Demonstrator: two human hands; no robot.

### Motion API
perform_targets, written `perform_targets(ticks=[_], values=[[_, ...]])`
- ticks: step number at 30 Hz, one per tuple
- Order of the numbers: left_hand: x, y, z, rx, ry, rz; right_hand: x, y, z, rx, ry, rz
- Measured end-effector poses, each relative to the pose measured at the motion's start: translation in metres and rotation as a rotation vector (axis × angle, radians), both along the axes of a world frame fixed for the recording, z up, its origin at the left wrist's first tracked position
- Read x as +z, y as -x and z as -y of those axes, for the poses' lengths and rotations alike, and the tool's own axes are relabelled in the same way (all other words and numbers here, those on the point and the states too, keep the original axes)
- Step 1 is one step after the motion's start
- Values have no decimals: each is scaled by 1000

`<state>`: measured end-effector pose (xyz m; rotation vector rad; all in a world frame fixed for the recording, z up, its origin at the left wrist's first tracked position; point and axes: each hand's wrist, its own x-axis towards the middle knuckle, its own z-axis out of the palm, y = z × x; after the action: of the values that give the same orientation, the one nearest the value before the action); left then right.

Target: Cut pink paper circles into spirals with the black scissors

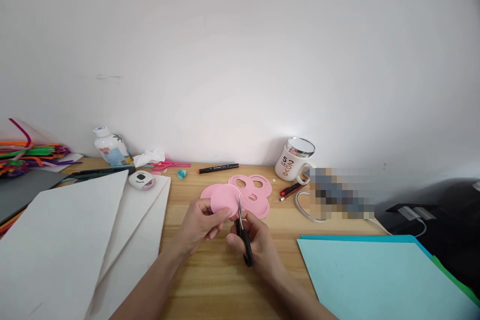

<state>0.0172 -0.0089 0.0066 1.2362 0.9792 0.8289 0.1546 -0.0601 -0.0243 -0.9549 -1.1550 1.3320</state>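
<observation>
My left hand (202, 221) pinches a pink paper piece (224, 200) with a rounded outline between thumb and fingers. Black-handled scissors (245, 245) are in my right hand (257, 241), its fingers wrapped around the handles. Their blades point up and away from me and meet the right edge of the pink paper. Behind the blades lie several pink paper rings (258, 205) on the wooden table, overlapping in a rounded cluster. Part of that cluster is hidden behind the held paper and my hands.
White boards (67, 240) cover the left side, a white and pink device (141, 179) on them. A black marker (218, 168), teal cap (181, 174), pink scissors (168, 164) and white bottle (110, 146) line the wall. Right stand a mug (294, 160) and blue sheets (378, 275).
</observation>
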Motion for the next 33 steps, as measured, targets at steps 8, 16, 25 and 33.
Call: perform_targets(ticks=[8,16,25,33], values=[[-1,1,0,-15,-24,-10,1,0,0,21,3,-26],[-2,1,-1,22,-23,-8,-2,-1,-1,37,9,-48],[3,0,-1,41,-35,25,-5,-2,0,20,24,-19],[3,0,-1,45,-20,73,-4,-3,-1,16,37,15]])
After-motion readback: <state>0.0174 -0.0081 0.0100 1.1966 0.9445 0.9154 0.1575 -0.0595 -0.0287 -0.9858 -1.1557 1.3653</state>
